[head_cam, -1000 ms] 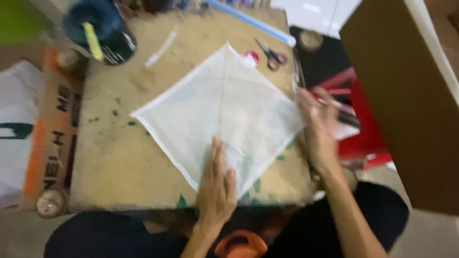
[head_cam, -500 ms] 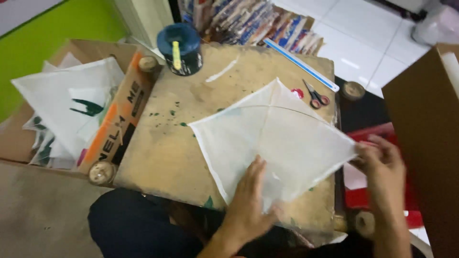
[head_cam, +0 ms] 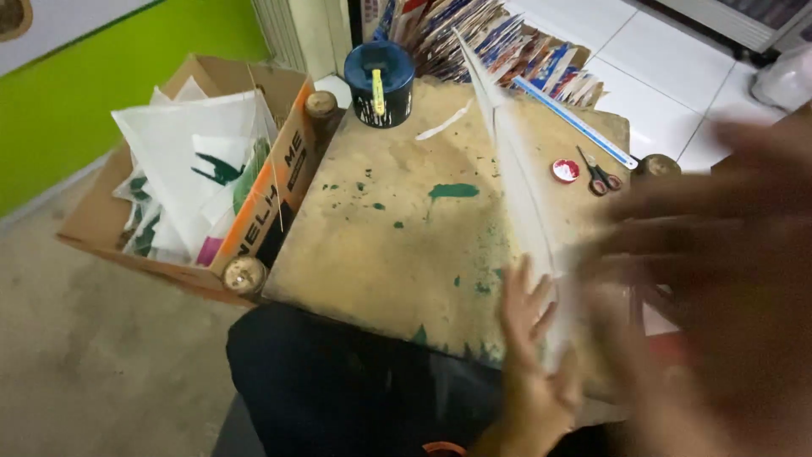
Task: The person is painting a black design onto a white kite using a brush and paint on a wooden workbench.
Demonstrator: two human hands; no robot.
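Standing on edge, white paper sheet (head_cam: 516,169) runs its long axis from 6 toward 12 o'clock across the stained table (head_cam: 397,245), left hand (head_cam: 529,338) open-fingered at its near end, right hand (head_cam: 719,279) blurred, grip indeterminate.

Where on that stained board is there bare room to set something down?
The widest bare patch on the board lies between the cardboard box and the lifted white sheet, below the blue pot. The far right corner is crowded with scissors, red lid and ruler; the hands fill the near right.
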